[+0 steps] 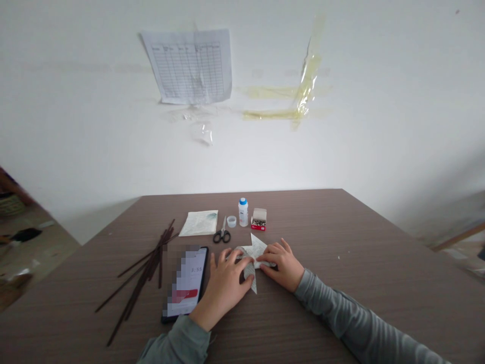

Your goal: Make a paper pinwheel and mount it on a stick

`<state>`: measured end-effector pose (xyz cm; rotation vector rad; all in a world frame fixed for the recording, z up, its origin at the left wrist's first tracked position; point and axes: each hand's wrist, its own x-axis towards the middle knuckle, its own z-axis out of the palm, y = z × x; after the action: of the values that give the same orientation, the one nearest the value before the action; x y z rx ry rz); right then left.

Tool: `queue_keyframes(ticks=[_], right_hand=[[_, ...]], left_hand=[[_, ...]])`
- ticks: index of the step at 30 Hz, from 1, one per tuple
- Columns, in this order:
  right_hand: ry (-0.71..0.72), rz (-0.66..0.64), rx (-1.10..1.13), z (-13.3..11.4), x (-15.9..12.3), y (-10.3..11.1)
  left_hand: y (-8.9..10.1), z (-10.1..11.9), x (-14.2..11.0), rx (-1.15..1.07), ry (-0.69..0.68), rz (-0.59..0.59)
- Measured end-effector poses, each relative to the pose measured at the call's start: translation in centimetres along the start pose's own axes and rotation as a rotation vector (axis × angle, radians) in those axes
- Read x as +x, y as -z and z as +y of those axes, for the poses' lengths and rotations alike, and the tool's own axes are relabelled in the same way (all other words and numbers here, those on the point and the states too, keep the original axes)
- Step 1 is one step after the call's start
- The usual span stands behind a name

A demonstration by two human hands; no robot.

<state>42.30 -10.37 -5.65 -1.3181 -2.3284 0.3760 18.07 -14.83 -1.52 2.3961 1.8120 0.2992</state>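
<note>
A paper pinwheel (257, 246) folded from printed paper lies on the table between my hands, its pointed blades reaching toward the wall and toward me. My left hand (226, 275) is bent over its left side, fingertips pressing near the centre and the thumb on the lower blade. From the right, my right hand (282, 263) grips the right part of the paper between thumb and fingers near the centre. Parts of the pinwheel are hidden beneath the fingers.
Beyond the hands stand black-handled scissors (222, 235), a small translucent cup (231, 221), a blue-capped white bottle (243, 213) and a red box of small metal pieces (259, 222). Leftward lie folded paper (199, 223), several dark sticks (146, 268) and a phone (189, 283).
</note>
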Motion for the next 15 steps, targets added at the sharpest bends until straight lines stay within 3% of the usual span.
queue_keyframes(ticks=[15], right_hand=[[0.008,-0.030,-0.011,0.20,0.14,-0.29]], left_hand=[[0.13,-0.18,0.14,-0.003,-0.020,-0.036]])
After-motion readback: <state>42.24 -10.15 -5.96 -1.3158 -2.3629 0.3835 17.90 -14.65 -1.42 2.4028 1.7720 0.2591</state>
